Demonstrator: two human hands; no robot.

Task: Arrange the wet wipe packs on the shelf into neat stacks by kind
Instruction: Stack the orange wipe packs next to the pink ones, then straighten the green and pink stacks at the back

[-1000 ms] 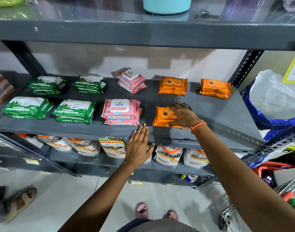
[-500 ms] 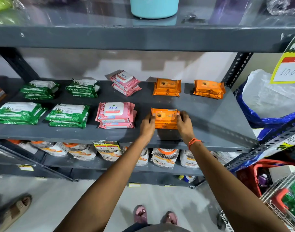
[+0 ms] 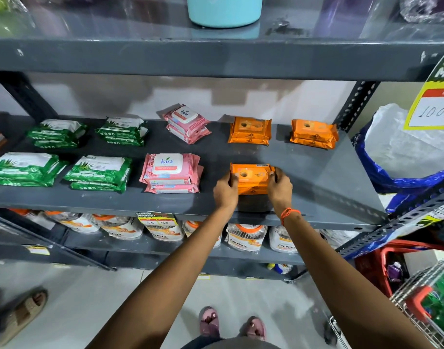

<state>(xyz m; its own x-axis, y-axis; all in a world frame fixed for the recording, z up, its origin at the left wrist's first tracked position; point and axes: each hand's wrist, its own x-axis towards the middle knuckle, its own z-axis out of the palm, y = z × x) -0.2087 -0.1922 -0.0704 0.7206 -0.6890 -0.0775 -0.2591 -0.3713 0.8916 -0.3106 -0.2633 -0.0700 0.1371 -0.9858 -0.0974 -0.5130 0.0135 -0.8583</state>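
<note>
A grey metal shelf (image 3: 316,177) carries wet wipe packs in small stacks. Several green stacks lie at the left, such as one at the front (image 3: 100,172). Two pink stacks sit in the middle, one at the front (image 3: 171,172) and one tilted at the back (image 3: 187,123). Two orange stacks rest at the back right (image 3: 250,131) (image 3: 314,133). A front orange stack (image 3: 252,178) is held from both sides: my left hand (image 3: 225,190) grips its left end, my right hand (image 3: 280,188) its right end.
The upper shelf holds a light blue tub (image 3: 223,8). Bottles (image 3: 246,238) fill the shelf below. A blue and white bag (image 3: 405,152) and a yellow price tag (image 3: 435,102) hang at the right. A wire basket (image 3: 427,306) stands low right. Another person's sandalled foot (image 3: 21,311) is at the left.
My left hand rose from the shelf's front edge to the orange stack's left end. My right hand shifted from the stack's top to its right end; both now hold it.
</note>
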